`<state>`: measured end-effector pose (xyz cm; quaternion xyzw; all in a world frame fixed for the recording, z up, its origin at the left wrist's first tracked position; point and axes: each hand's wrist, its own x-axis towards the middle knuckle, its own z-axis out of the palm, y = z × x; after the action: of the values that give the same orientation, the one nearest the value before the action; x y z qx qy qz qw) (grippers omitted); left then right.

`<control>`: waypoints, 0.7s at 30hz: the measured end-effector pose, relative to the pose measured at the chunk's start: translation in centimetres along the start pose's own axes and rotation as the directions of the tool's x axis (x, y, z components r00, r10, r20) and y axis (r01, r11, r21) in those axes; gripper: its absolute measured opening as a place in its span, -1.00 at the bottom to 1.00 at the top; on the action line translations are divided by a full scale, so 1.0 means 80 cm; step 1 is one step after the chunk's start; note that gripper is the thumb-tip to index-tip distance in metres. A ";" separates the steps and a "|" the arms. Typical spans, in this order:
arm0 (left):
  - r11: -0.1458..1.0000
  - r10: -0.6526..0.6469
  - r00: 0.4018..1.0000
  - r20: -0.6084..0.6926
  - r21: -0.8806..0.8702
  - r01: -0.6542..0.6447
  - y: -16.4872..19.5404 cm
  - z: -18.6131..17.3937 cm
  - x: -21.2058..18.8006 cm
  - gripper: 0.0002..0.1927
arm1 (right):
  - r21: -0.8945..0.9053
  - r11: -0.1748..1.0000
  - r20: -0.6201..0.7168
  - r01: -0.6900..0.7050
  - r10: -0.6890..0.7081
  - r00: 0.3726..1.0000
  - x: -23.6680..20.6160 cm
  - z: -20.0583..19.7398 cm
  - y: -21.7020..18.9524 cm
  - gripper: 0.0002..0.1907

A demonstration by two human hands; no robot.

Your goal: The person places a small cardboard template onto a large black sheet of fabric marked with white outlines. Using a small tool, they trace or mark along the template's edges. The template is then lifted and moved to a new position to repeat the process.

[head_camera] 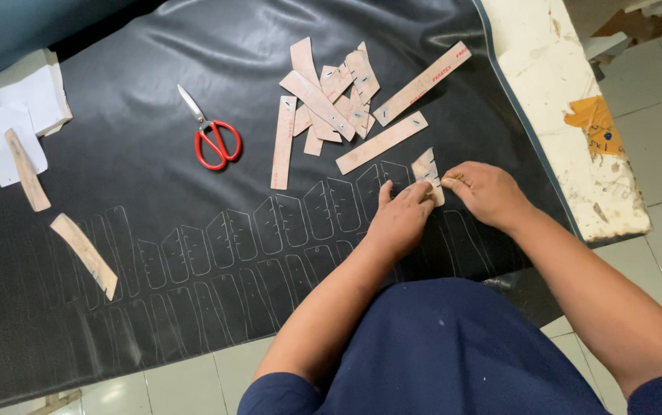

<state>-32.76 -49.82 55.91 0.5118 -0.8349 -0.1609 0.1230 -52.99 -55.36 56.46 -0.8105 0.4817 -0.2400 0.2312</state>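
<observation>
A black leather sheet (192, 177) covers the table, with rows of silver traced outlines (215, 246) along its near part. My left hand (400, 219) presses a small tan cardboard template (427, 170) flat on the sheet at the right. My right hand (486, 192) touches the template's right edge with fingers pinched; I cannot tell whether it holds a marker.
A pile of tan cardboard templates (338, 96) lies at the back centre. Red-handled scissors (212, 134) lie left of it. Two more templates (85, 253) rest at the left, near white papers (8, 115). A worn white table edge (569, 115) runs along the right.
</observation>
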 end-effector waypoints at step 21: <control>0.986 -0.017 0.996 0.089 -0.165 0.032 -0.019 -0.027 0.026 -0.49 | -0.004 0.998 0.029 0.055 -0.055 0.998 -0.041 -0.006 -0.020 -0.83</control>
<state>-31.66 -52.64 57.40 0.5024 -0.8168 -0.2538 0.1267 -53.64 -51.82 57.26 -0.8275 0.4563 -0.2333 0.2293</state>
